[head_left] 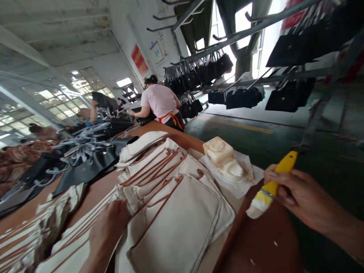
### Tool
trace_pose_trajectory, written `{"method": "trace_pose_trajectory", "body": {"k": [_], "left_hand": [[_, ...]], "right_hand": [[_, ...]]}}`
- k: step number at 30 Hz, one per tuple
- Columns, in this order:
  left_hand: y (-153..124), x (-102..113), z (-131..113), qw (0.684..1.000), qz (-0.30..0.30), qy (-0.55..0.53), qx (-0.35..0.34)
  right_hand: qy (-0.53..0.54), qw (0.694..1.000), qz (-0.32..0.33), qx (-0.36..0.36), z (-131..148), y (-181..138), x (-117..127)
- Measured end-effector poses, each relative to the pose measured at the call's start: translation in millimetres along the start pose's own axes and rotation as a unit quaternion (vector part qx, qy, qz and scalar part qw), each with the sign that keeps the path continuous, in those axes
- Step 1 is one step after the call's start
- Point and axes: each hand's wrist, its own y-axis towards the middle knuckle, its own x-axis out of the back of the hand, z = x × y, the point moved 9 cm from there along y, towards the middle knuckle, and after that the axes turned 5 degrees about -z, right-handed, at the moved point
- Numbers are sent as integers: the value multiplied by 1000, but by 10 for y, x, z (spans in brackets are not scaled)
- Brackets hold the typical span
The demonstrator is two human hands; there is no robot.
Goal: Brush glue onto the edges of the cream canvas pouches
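My right hand (298, 193) grips the yellow handle of a paintbrush (274, 184). The brush points down to the left over the brown table edge, its bristles coated in a white paste. My left hand (109, 222) is closed at the edge of a cream bag lining (179, 223), its fingertips hidden. That lining lies on top of an overlapping row of similar pieces with brown trim. Beyond them, nearer my right hand, a tub (218, 151) of whitish paste stands on a white sheet (253, 172), with a lump of paste (233, 170) beside it.
More cream linings (42, 227) lie at the left. Black bags (91, 163) with wrapped handles are heaped farther along the brown table (98, 185). A co-worker (160, 100) stands at its far end. Metal racks (241, 40) hung with black bags rise on the right.
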Motion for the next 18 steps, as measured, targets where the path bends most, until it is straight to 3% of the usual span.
{"method": "trace_pose_trajectory", "body": {"k": [4,7,10,14,16,18], "left_hand": [[-48,-52,-1318,993,35,-43,-105],[-126,-95,-1828,993,26,-40,-104],[-208,-24,-1940,996,-5,-30,-84],[-444,245,-1903,995,-51,-9,-91],[-612,449,-1840,990,-100,4,-101],[-826,710,-1747,976,-187,-2,-110]], "right_hand": [[30,999,33,9,91,-94,-32],[14,998,52,16,153,-154,104],[-3,997,61,37,238,-173,323],[5,998,48,47,310,-150,604],[14,998,39,43,327,-146,694],[20,998,39,41,347,-158,735]]}}
